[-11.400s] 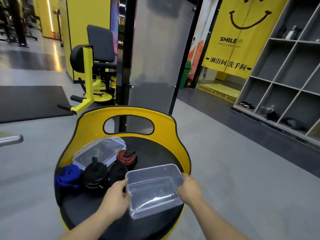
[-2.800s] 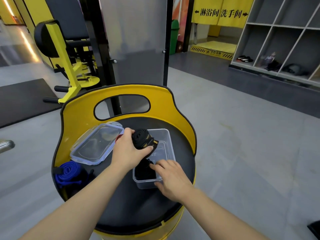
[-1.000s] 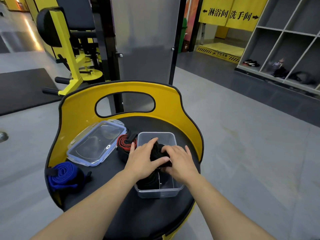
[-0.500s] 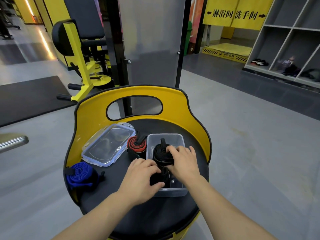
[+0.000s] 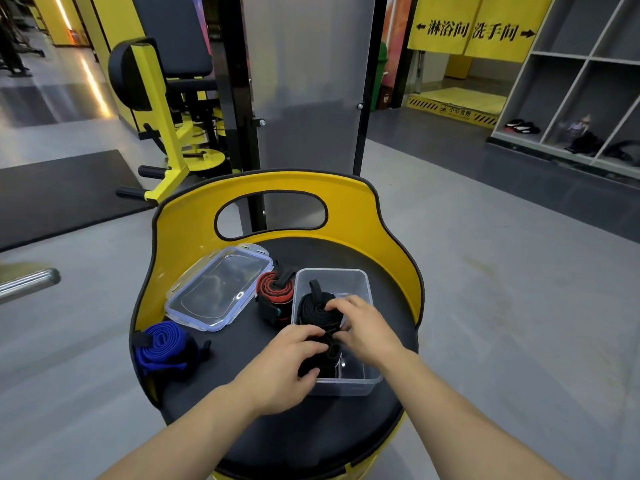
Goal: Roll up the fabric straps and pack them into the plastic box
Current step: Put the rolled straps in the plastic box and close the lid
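Observation:
A clear plastic box (image 5: 331, 272) stands on the black round seat. Two black rolled straps sit inside it: the far black roll (image 5: 313, 306) shows plainly, while the near black roll (image 5: 309, 367) is mostly hidden. My left hand (image 5: 284, 365) curls over the near roll at the box's left wall. My right hand (image 5: 365, 329) has bent fingers on the far roll, with its thumb at that roll's near edge. A red-and-black rolled strap (image 5: 275, 289) stands just left of the box. A blue rolled strap (image 5: 162, 344) lies at the seat's left edge.
The box's clear lid (image 5: 218, 289) lies at the back left of the seat. A yellow backrest (image 5: 349, 209) curves round the seat's far side. Beyond it stand a yellow gym machine (image 5: 162, 109) and a grey panel (image 5: 304, 81), and cubby shelves (image 5: 585, 81) are at right.
Both hands stay on the black rolls in the box. My left hand has shifted slightly onto the near roll, and my right hand's fingers have bent on the far one.

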